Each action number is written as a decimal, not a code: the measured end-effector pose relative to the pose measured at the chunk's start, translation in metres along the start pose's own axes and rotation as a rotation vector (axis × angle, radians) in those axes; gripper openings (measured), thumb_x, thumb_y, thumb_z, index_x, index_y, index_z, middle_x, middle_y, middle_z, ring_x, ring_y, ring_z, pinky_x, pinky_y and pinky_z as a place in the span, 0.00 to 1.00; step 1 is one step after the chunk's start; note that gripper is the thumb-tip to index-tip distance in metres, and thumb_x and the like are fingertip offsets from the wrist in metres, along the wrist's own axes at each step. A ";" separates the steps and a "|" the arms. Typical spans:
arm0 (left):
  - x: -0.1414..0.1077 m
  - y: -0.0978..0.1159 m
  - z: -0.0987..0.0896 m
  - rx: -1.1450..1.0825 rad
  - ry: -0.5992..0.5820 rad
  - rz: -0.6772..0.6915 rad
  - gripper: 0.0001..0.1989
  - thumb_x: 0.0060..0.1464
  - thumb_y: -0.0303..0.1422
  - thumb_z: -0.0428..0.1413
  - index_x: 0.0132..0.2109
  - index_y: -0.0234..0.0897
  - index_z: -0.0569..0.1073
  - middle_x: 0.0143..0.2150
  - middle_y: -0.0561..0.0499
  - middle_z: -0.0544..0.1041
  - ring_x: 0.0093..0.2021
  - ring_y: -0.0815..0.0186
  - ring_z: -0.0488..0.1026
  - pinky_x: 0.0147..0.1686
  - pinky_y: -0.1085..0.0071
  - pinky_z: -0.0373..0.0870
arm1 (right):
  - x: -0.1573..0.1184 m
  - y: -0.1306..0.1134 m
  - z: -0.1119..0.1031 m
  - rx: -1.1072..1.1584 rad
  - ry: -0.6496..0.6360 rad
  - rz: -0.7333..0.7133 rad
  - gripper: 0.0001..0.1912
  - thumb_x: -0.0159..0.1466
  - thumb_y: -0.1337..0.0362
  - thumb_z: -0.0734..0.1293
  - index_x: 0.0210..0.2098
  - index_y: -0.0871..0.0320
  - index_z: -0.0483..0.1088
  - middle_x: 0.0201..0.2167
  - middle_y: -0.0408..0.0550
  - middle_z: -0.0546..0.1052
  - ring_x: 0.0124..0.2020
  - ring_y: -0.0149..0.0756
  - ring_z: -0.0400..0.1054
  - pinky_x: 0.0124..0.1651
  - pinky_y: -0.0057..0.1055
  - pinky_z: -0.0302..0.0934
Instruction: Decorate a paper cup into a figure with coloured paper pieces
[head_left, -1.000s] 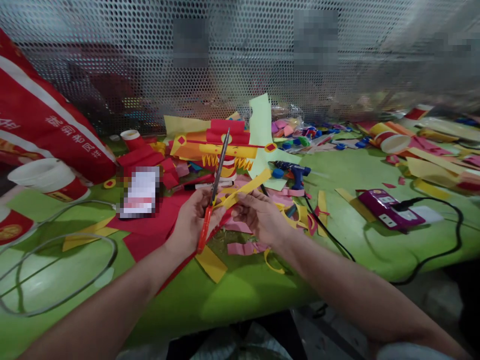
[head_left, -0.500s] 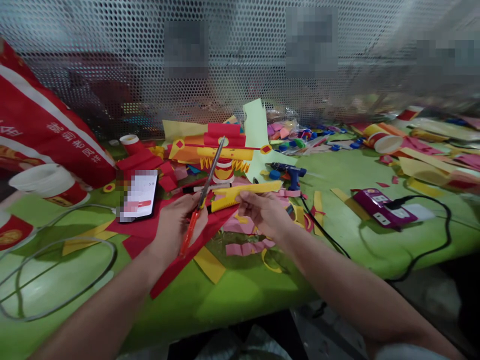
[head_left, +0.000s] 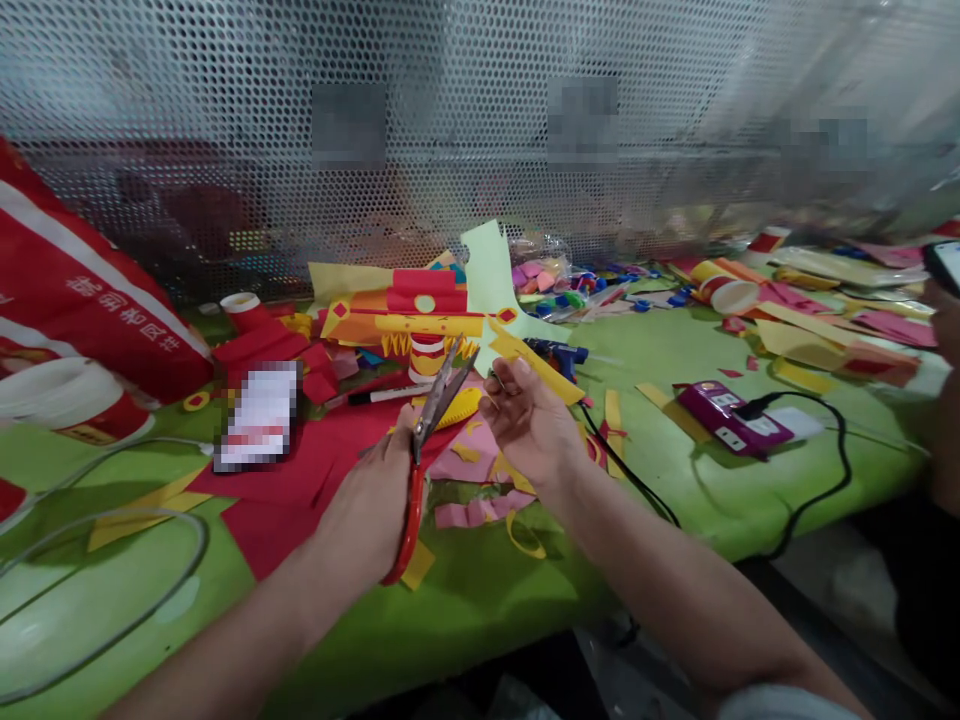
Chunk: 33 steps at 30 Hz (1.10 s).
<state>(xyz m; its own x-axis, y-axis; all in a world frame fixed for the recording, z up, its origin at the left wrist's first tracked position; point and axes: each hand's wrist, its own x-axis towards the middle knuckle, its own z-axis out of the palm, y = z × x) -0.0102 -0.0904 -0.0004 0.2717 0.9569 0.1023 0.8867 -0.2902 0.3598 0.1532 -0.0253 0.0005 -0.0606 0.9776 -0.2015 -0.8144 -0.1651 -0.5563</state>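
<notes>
My left hand (head_left: 367,510) is closed round a pair of scissors (head_left: 413,525) with red handles, its blades pointing away from me and slightly apart. Just beyond those fingers is a yellow fringed paper piece (head_left: 457,406); whether the hand also grips it is hidden. My right hand (head_left: 536,425), fingers curled, pinches a plain yellow paper strip (head_left: 551,375) that slants down to the right. Behind both hands stands a paper-cup figure with a smiling yellow face band (head_left: 427,324), a red top and a zigzag yellow fringe.
Red paper (head_left: 300,500) and pink scraps (head_left: 465,460) lie under my hands. A phone (head_left: 259,415) and paper cups (head_left: 105,400) are at left. A blue glue gun (head_left: 562,358) and a purple power strip (head_left: 731,418) sit at right. Another person's hand (head_left: 946,315) holds a phone at the right edge.
The scissor blades have parted. My right hand has drawn the plain yellow strip away from the fringed piece and tilted it. Another person's hand has appeared at the right; the view has shifted.
</notes>
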 end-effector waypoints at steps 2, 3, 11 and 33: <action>0.002 0.003 0.001 0.065 -0.068 -0.075 0.33 0.49 0.25 0.44 0.63 0.30 0.45 0.51 0.34 0.70 0.47 0.51 0.71 0.38 0.61 0.68 | -0.001 0.004 0.001 -0.001 -0.021 -0.028 0.07 0.47 0.63 0.73 0.24 0.54 0.71 0.23 0.36 0.75 0.25 0.24 0.66 0.28 0.21 0.63; 0.003 0.006 0.002 0.088 -0.094 -0.119 0.34 0.49 0.25 0.45 0.63 0.30 0.45 0.53 0.34 0.69 0.49 0.52 0.71 0.39 0.62 0.68 | -0.002 0.007 0.001 -0.002 -0.033 -0.040 0.06 0.47 0.64 0.72 0.24 0.54 0.71 0.23 0.37 0.75 0.26 0.25 0.67 0.29 0.22 0.64; 0.011 0.020 0.009 0.121 -0.087 -0.197 0.35 0.46 0.21 0.45 0.63 0.33 0.49 0.54 0.37 0.69 0.49 0.58 0.71 0.42 0.65 0.68 | -0.009 0.024 0.005 0.019 -0.093 0.045 0.06 0.47 0.68 0.72 0.24 0.56 0.71 0.23 0.37 0.77 0.27 0.26 0.70 0.32 0.23 0.66; 0.011 0.021 0.010 0.164 -0.042 -0.193 0.33 0.51 0.23 0.45 0.63 0.32 0.46 0.54 0.36 0.69 0.44 0.60 0.74 0.37 0.67 0.71 | -0.015 0.035 0.002 0.024 -0.172 0.048 0.06 0.44 0.67 0.74 0.23 0.55 0.74 0.25 0.38 0.79 0.28 0.27 0.73 0.34 0.22 0.69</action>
<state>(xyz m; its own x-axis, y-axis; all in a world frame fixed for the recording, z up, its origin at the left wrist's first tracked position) 0.0154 -0.0858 -0.0012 0.1039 0.9946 0.0062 0.9716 -0.1028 0.2130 0.1248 -0.0450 -0.0142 -0.1956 0.9770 -0.0854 -0.8216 -0.2108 -0.5296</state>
